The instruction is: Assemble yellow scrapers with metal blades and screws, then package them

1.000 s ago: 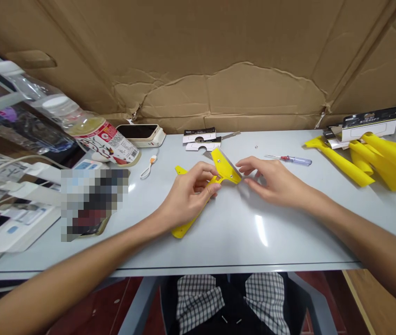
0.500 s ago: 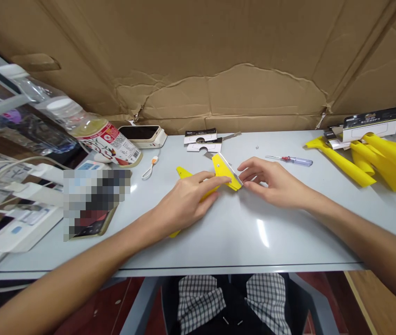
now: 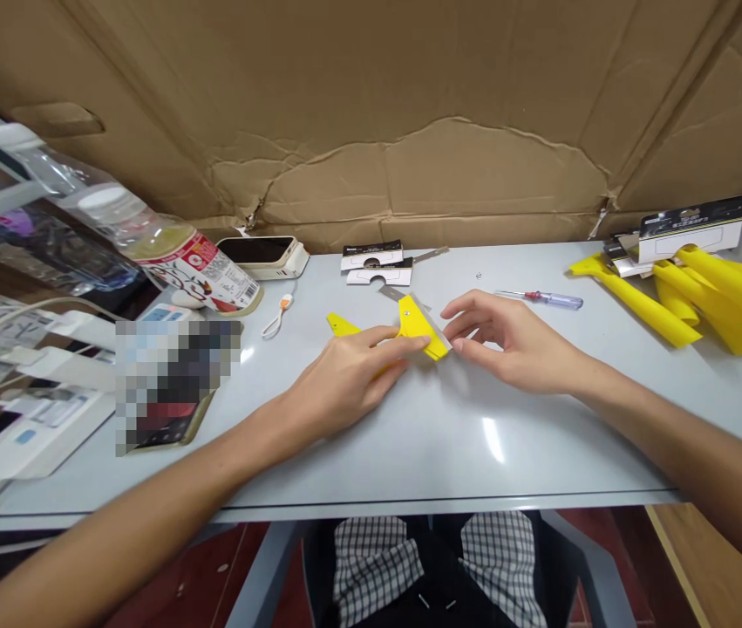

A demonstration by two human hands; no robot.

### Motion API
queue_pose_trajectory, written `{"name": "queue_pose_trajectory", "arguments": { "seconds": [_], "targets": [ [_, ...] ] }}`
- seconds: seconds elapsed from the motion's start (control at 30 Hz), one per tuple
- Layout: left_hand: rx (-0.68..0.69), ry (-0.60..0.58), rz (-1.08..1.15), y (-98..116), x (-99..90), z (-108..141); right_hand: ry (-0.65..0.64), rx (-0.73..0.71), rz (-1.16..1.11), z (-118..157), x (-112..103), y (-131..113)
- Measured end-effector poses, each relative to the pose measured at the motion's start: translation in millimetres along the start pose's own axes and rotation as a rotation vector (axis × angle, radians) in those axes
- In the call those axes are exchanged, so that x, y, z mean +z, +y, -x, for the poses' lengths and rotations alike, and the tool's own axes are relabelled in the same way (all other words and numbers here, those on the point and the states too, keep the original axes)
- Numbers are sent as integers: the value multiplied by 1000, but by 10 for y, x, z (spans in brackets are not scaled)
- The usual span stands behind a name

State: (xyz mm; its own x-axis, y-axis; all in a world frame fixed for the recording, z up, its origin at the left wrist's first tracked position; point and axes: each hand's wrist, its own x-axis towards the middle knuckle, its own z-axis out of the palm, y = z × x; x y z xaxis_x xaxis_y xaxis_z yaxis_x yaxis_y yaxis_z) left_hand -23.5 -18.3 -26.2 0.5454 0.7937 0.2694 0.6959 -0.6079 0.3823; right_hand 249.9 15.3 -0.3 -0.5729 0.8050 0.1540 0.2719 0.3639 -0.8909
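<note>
My left hand (image 3: 357,371) grips a yellow scraper (image 3: 418,330), its index finger lying along the flared head. A small screw shows in that head, and a thin metal blade (image 3: 434,323) runs along its right edge. Another yellow end (image 3: 343,325) pokes out behind my left hand; the part between is hidden by the hand. My right hand (image 3: 507,344) is beside the blade, fingers curved and thumb apart from them. Its fingertips are at the blade's edge, though contact is unclear. Just behind the scraper lies a loose metal blade (image 3: 391,293).
Black-and-white card packets (image 3: 374,263) lie at the back. A small screwdriver (image 3: 544,299) and tiny metal bits (image 3: 479,276) are right of them. More yellow scraper parts (image 3: 704,296) lie far right. Leftward are a bottle (image 3: 204,266), phones (image 3: 259,250), and a power strip (image 3: 50,432).
The scraper's head has tilted slightly in my left hand, so less of the blade's bright face shows. My right hand stays beside the blade, and the view has shifted slightly.
</note>
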Motion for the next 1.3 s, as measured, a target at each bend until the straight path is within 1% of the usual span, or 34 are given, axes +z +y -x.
{"name": "queue_pose_trajectory", "arguments": {
  "seconds": [0.2,0.27,0.3,0.37,0.43,0.5,0.57,0.67,0.73,0.83,0.93,1.07,1.13,1.2,1.3],
  "targets": [
    [14,59,39,35,-28,-12,2,-7,-36,4,-9,-11],
    [-36,65,131,83,-71,-31,4,-16,-37,0,-32,-10],
    [-92,63,223,112,-101,-43,13,-24,-37,-3,-51,-9],
    [-236,35,513,171,-173,-71,53,-46,-31,-15,-104,-6],
    [-356,-24,855,215,-245,-103,115,-71,9,-33,-171,-2],
    [-442,-96,1107,230,-288,-133,181,-103,98,-54,-241,6],
    [-500,-156,1265,212,-275,-156,233,-140,205,-76,-302,18],
    [-540,-197,1410,145,-160,-171,264,-184,337,-106,-366,50],
    [-546,-207,1458,101,-66,-170,259,-199,396,-122,-386,80],
    [-496,-252,1474,71,17,-159,230,-202,414,-138,-369,135],
    [-467,-279,1454,77,24,-145,163,-195,373,-135,-281,186],
    [-464,-268,1424,93,10,-138,37,-191,338,-109,-126,207],
    [-477,-260,1413,102,7,-140,17,-190,340,-101,-103,194],
    [-493,-247,1405,114,3,-144,44,-201,368,-103,-151,172],
    [-514,-228,1409,126,1,-148,87,-207,502,-112,-349,150]
  ]
}}
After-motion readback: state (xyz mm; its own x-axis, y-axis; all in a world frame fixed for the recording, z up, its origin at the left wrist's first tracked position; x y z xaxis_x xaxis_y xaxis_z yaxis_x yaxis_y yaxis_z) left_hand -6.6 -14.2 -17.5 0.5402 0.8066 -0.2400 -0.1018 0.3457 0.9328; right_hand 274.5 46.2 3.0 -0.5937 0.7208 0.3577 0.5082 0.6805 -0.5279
